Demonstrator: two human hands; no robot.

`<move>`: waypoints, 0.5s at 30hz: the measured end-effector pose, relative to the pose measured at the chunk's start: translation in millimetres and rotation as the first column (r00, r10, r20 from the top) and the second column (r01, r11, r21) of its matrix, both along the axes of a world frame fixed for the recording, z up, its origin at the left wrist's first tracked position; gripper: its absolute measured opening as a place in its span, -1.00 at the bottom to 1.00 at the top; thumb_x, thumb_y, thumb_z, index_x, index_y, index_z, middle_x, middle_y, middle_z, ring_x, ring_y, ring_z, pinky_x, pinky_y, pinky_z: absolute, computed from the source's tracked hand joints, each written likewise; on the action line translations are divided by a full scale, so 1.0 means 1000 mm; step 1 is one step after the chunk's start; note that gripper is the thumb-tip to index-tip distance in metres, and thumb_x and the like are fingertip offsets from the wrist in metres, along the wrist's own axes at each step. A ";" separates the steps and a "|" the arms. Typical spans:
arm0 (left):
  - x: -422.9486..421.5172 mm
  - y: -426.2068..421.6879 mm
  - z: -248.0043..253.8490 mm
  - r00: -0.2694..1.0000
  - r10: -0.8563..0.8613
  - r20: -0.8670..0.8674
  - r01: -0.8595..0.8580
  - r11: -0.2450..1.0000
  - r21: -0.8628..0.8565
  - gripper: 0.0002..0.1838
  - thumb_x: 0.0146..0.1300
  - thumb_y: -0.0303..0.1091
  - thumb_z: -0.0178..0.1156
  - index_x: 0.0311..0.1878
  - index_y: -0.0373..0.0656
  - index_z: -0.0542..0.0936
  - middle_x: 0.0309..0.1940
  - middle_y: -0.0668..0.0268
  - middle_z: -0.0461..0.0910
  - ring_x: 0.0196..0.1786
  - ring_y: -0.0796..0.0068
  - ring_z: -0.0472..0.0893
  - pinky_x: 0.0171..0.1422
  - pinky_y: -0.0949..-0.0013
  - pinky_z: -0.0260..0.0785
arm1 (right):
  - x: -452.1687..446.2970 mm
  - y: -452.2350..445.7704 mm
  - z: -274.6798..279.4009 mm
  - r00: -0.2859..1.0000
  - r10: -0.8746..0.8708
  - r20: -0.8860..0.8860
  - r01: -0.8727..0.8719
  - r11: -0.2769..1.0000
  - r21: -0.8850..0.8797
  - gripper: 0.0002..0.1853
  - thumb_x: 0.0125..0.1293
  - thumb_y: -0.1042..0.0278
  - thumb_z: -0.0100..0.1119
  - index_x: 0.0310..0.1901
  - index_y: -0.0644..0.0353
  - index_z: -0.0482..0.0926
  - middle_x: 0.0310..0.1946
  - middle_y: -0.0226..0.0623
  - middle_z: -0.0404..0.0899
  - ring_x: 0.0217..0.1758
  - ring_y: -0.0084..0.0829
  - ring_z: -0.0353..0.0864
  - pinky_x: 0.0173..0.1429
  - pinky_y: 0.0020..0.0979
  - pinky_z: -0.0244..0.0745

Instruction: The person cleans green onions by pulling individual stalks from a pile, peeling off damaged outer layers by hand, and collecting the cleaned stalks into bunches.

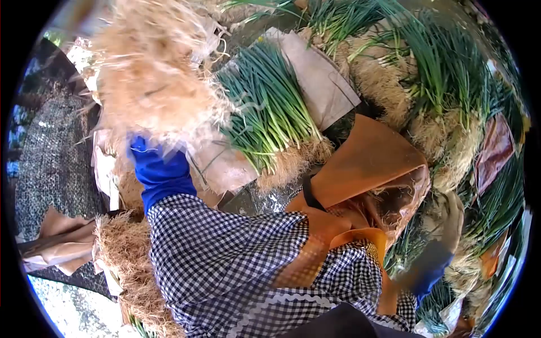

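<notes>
My left hand (159,163), in a blue glove, reaches out at the upper left. It grips a big bunch of spring onions (152,73), whose pale, bushy roots are blurred and cover my fingers; the leaves of this bunch do not show. Beside it, a row of spring onions (270,96) lies with green leaves away from me and roots toward me, on brown sheets (318,79). Down at the lower right is my right hand (434,276), also gloved in blue. Motion smears it, and its fingers cannot be made out.
Heaped spring onions (451,67) with matted roots fill the right side. An orange-brown apron-like sheet (369,163) sticks up before my body. More root bundles (127,259) stand at the left, near dark mesh cloth (56,158).
</notes>
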State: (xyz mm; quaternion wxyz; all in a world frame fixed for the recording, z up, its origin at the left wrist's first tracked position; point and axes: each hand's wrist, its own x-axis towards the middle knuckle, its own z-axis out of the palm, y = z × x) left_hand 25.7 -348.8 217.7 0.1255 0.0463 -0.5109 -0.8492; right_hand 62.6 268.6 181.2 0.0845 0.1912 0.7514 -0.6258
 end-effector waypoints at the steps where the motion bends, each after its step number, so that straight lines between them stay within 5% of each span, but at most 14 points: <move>1: -0.004 -0.012 -0.002 1.000 0.026 0.005 -0.026 1.000 -0.015 -0.74 0.12 -0.36 0.08 -0.15 -0.28 0.55 -0.23 0.26 0.59 -0.23 0.43 0.58 -0.10 0.36 0.48 | 0.005 0.017 -0.014 0.997 -0.064 -0.036 0.065 0.998 0.010 -0.66 0.34 0.19 -0.03 0.03 0.23 0.49 -0.02 -0.35 0.45 0.07 -0.54 0.41 0.15 -0.49 0.30; 6: -0.020 -0.044 -0.044 0.991 0.103 0.083 -0.094 0.990 -0.107 -0.74 0.10 -0.37 0.09 -0.16 -0.29 0.56 -0.23 0.26 0.59 -0.23 0.43 0.58 -0.09 0.37 0.48 | 0.016 0.030 -0.012 0.957 -0.223 0.184 0.192 0.966 0.175 -0.62 0.31 0.13 0.03 0.05 0.18 0.49 -0.07 -0.42 0.48 0.04 -0.60 0.40 0.11 -0.56 0.26; 8: -0.028 -0.047 -0.097 0.977 0.083 0.198 -0.045 0.981 -0.189 -0.74 0.10 -0.38 0.10 -0.17 -0.29 0.57 -0.23 0.26 0.60 -0.23 0.44 0.58 -0.08 0.37 0.48 | 0.023 0.039 -0.026 0.971 -0.188 0.151 0.153 0.965 0.215 -0.63 0.29 0.10 0.05 0.00 0.17 0.51 -0.13 -0.46 0.51 -0.01 -0.60 0.43 0.05 -0.60 0.29; 9: -0.028 -0.057 -0.153 0.970 0.082 0.230 0.005 0.935 -0.355 -0.73 0.09 -0.39 0.08 -0.15 -0.30 0.56 -0.28 0.30 0.60 -0.28 0.47 0.58 -0.11 0.39 0.48 | 0.029 0.055 -0.041 0.965 -0.175 0.195 0.136 0.970 0.200 -0.66 0.27 0.25 0.08 0.05 0.15 0.49 -0.13 -0.38 0.55 -0.05 -0.52 0.48 0.04 -0.53 0.34; 10: -0.024 -0.013 -0.147 0.929 -0.027 0.370 0.053 0.997 -0.059 -0.72 0.10 -0.39 0.07 -0.12 -0.29 0.55 -0.24 0.26 0.58 -0.21 0.44 0.58 -0.05 0.39 0.47 | 0.036 0.071 -0.058 0.971 -0.106 0.213 0.045 0.961 0.274 -0.66 0.26 0.30 0.08 0.07 0.14 0.48 -0.14 -0.34 0.56 -0.07 -0.48 0.50 0.00 -0.50 0.37; 11: -0.025 -0.022 -0.214 0.845 -0.068 0.530 0.067 0.998 0.020 -0.74 0.10 -0.42 0.03 -0.16 -0.27 0.56 -0.32 0.32 0.58 -0.30 0.46 0.58 -0.14 0.43 0.48 | 0.047 0.086 -0.077 0.973 0.026 0.229 -0.124 0.898 0.423 -0.66 0.26 0.35 0.07 0.08 0.13 0.48 -0.15 -0.31 0.57 -0.10 -0.44 0.52 -0.03 -0.47 0.39; 12: -0.015 0.008 -0.226 0.794 -0.034 0.607 0.103 0.992 -0.079 -0.75 0.10 -0.39 0.04 -0.17 -0.28 0.56 -0.39 0.36 0.58 -0.38 0.48 0.57 -0.21 0.44 0.47 | 0.063 0.102 -0.097 0.952 0.181 0.248 -0.297 0.740 0.603 -0.65 0.25 0.40 0.07 0.09 0.11 0.47 -0.16 -0.27 0.58 -0.12 -0.40 0.54 -0.06 -0.44 0.42; 13: -0.010 0.021 -0.264 0.754 -0.117 0.647 0.200 0.978 -0.056 -0.74 0.09 -0.34 0.08 -0.18 -0.24 0.57 -0.40 0.35 0.58 -0.30 0.52 0.55 -0.10 0.45 0.42 | 0.080 0.111 -0.115 0.904 0.335 0.267 -0.413 0.518 0.749 -0.63 0.24 0.45 0.06 0.11 0.10 0.46 -0.17 -0.24 0.59 -0.14 -0.36 0.56 -0.10 -0.41 0.44; 14: 0.008 0.024 -0.338 0.701 -0.195 0.686 0.291 0.956 -0.026 -0.73 0.07 -0.28 0.13 -0.19 -0.21 0.58 -0.42 0.35 0.58 -0.23 0.56 0.53 0.01 0.46 0.37 | 0.095 0.120 -0.129 0.868 0.400 0.293 -0.451 0.391 0.802 -0.61 0.23 0.50 0.05 0.12 0.08 0.46 -0.18 -0.20 0.60 -0.16 -0.32 0.58 -0.13 -0.38 0.47; 15: 0.009 0.023 -0.343 0.699 -0.198 0.687 0.287 0.958 -0.016 -0.73 0.07 -0.28 0.13 -0.19 -0.21 0.58 -0.42 0.35 0.58 -0.23 0.56 0.53 0.01 0.46 0.37 | 0.108 0.124 -0.140 0.852 0.428 0.303 -0.461 0.336 0.821 -0.59 0.22 0.55 0.05 0.13 0.07 0.45 -0.19 -0.17 0.62 -0.19 -0.28 0.60 -0.16 -0.35 0.49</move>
